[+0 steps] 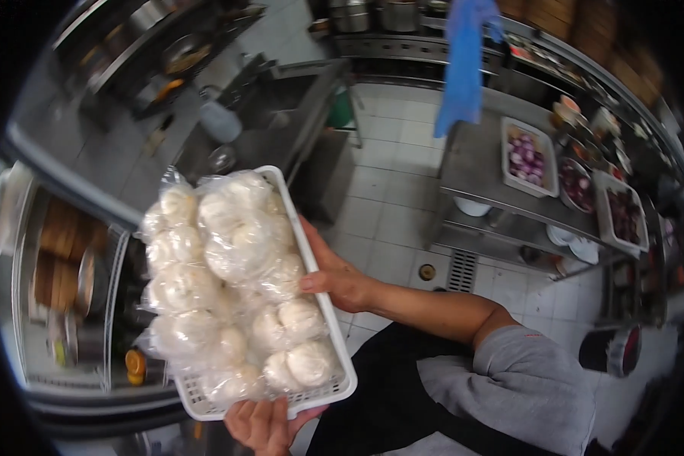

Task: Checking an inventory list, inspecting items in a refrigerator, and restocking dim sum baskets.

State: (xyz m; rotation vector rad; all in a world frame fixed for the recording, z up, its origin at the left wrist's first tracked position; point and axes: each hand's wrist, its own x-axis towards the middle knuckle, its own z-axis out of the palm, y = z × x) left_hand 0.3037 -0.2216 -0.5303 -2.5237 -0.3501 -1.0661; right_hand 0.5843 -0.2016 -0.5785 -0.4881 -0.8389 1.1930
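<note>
A white plastic basket [346, 373] with slotted sides is held up before me, tilted. Pale, round pleated buns [305, 365] in clear plastic bags fill it, and some heap above the rim on the left. My right hand [342, 279] grips the basket's right long side, thumb over the rim. At the near short end my left hand [262, 424] holds the rim, its fingers bent over the edge. The bags hide most of the basket's floor.
Left, a lit cabinet [25, 319] with wire shelving holds bamboo steamers [57, 285]. A steel sink [276, 100] stands ahead. Right, a steel table [473, 157] carries a tub of peeled purple onions [525, 159]. A blue plastic item [461, 68] hangs above the tiled floor [376, 194].
</note>
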